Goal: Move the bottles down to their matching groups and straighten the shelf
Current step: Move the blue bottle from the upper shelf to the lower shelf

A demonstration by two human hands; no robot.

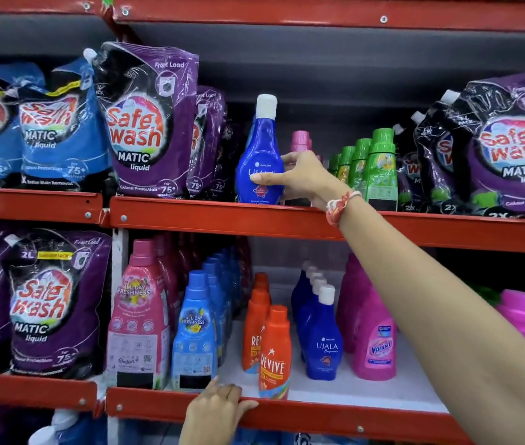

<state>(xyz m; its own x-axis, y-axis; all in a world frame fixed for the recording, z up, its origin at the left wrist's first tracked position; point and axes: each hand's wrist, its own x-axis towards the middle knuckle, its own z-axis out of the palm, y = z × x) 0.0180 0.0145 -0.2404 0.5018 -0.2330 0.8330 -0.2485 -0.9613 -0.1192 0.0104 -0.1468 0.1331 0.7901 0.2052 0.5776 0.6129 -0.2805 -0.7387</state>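
A dark blue Ujala bottle point(258, 162) with a white cap stands on the upper shelf point(222, 216), between purple pouches and green bottles. My right hand point(301, 178) is wrapped around its right side, thumb across the label. Behind the hand a pink-capped bottle point(300, 141) pokes up. On the lower shelf point(335, 419) a row of matching blue Ujala bottles point(322, 342) stands between orange Revive bottles point(274, 351) and pink Vanish bottles point(375, 342). My left hand point(219, 409) grips the red front edge of the lower shelf.
Purple Safe Wash pouches point(145, 123) stand left of the Ujala bottle, green bottles point(380, 168) and more pouches point(508, 146) to its right. Tall pink point(139, 316) and light blue softener bottles point(195, 332) fill the lower shelf's left. Blue pouches point(58, 123) sit far left.
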